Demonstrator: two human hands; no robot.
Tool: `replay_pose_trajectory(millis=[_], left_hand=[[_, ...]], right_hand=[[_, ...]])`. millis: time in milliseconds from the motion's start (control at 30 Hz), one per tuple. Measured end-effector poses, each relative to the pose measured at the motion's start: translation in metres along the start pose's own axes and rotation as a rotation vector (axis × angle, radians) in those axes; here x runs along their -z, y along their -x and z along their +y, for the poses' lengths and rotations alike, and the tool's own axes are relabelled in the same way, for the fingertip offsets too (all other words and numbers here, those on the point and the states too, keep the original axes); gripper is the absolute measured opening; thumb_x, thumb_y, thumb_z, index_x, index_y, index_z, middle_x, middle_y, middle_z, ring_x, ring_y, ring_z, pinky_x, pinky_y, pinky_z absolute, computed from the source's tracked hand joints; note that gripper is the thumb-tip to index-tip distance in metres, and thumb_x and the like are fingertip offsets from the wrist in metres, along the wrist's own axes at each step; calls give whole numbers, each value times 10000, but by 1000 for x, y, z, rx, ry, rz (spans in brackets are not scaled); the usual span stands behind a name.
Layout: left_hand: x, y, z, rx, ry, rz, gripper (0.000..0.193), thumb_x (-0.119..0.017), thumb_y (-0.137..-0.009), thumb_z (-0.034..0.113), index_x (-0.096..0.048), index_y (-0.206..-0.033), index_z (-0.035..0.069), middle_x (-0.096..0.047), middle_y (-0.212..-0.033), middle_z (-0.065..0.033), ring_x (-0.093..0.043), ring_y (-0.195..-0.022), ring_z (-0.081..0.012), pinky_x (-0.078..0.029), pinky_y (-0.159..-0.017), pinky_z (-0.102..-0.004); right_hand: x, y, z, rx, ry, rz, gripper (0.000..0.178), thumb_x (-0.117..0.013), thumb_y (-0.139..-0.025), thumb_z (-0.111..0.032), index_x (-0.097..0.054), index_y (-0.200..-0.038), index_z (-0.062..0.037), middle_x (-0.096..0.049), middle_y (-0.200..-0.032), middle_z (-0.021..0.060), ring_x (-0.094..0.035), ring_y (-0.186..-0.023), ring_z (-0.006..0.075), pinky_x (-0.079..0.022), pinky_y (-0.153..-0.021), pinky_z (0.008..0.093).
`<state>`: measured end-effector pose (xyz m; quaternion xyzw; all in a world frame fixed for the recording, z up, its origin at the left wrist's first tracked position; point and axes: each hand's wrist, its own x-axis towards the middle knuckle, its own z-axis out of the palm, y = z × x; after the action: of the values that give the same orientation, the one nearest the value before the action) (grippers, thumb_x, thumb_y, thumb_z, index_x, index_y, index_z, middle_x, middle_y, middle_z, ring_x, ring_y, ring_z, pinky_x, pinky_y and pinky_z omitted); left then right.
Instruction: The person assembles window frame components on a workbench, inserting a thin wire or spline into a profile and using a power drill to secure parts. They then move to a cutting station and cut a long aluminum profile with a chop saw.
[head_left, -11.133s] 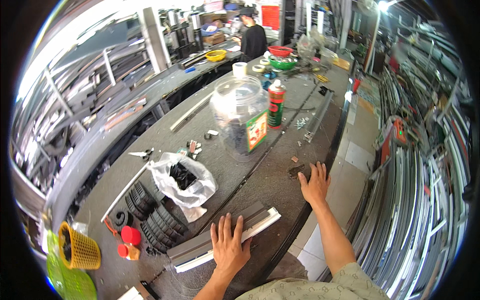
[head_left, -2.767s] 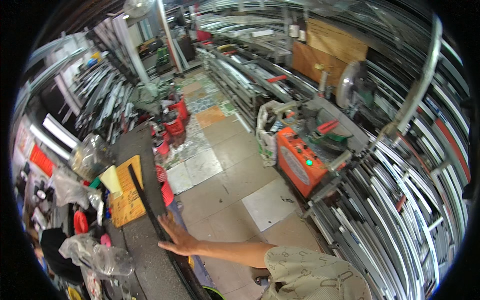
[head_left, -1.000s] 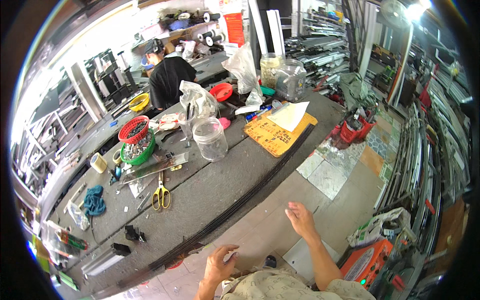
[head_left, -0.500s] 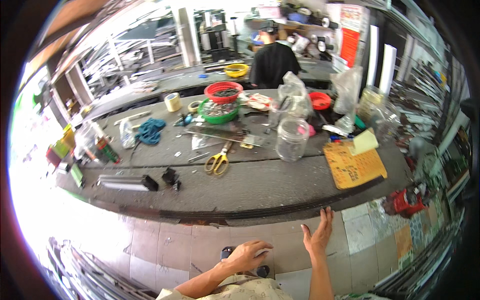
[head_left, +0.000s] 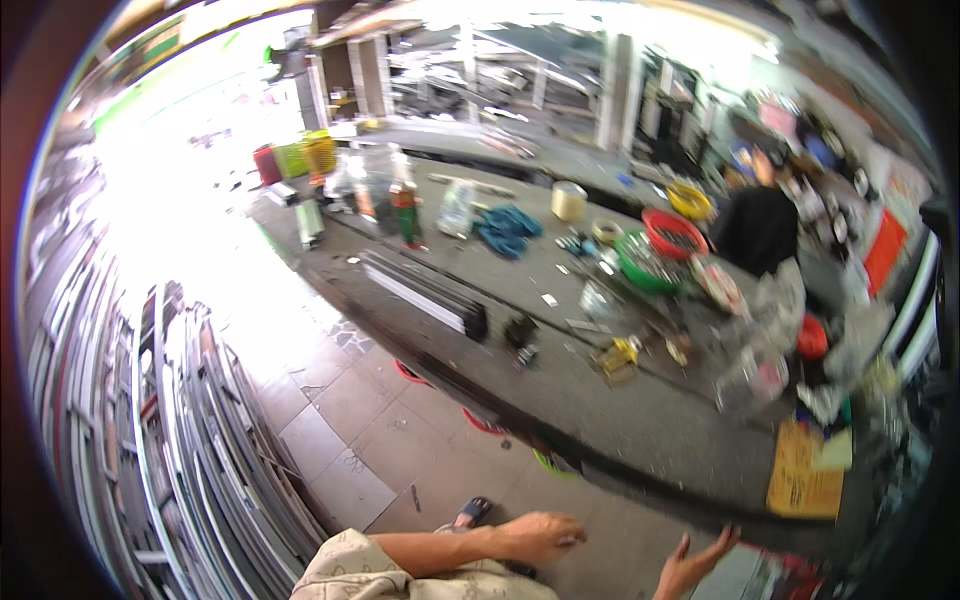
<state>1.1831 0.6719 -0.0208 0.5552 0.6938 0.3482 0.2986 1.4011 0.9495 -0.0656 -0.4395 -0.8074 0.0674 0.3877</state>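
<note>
My left hand (head_left: 541, 538) hangs over the floor in front of the workbench (head_left: 560, 410), its fingers curled. Whether it holds anything small is hidden. Farther right, my right hand (head_left: 693, 568) is open with fingers spread, close to the bench's front edge and touching nothing. The nearest thing on the bench to it is a yellow-brown paper envelope (head_left: 803, 478) with a pale slip on it. Yellow-handled scissors (head_left: 618, 356), smeared by motion, lie mid-bench. A clear plastic jar (head_left: 750, 382) stands right of them.
Metal profiles (head_left: 415, 290) and black fittings (head_left: 520, 335) lie on the bench, before a blue cloth (head_left: 508, 232) and a bottle (head_left: 406, 212). A red basket (head_left: 673, 236) sits on a green basket (head_left: 640, 270). Long bars (head_left: 190, 420) crowd the left floor. A person (head_left: 758, 225) is beyond the bench.
My view has swung left and tilted, so the bench now runs diagonally and the left-hand bars show. My left hand's fingers look more curled; the right stays spread, lower in view.
</note>
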Motion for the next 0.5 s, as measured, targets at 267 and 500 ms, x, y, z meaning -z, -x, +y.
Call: replay_pose_trajectory(millis=[267, 500], left_hand=[[54, 94, -54, 34, 104, 172, 305, -640, -1016, 165, -675, -1292, 43, -705, -1225, -194, -676, -1177, -406, -556, -997, -478], [150, 252, -134, 183, 127, 417, 325, -630, -1039, 220, -688, -1315, 60, -695, -1228, -202, -670, -1190, -401, -548, -1006, -487]], right_hand=[[-37, 27, -5, -87, 172, -36, 1085, -878, -923, -400, -254, -1689, 49, -334, -1709, 313, -475, -1501, 454, -386, -1234, 527], [-111, 147, -193, -139, 79, -1066, 673, -675, -1014, -540, -636, -1492, -68, -672, -1441, 242, -599, -1362, 435, -440, -1179, 533]])
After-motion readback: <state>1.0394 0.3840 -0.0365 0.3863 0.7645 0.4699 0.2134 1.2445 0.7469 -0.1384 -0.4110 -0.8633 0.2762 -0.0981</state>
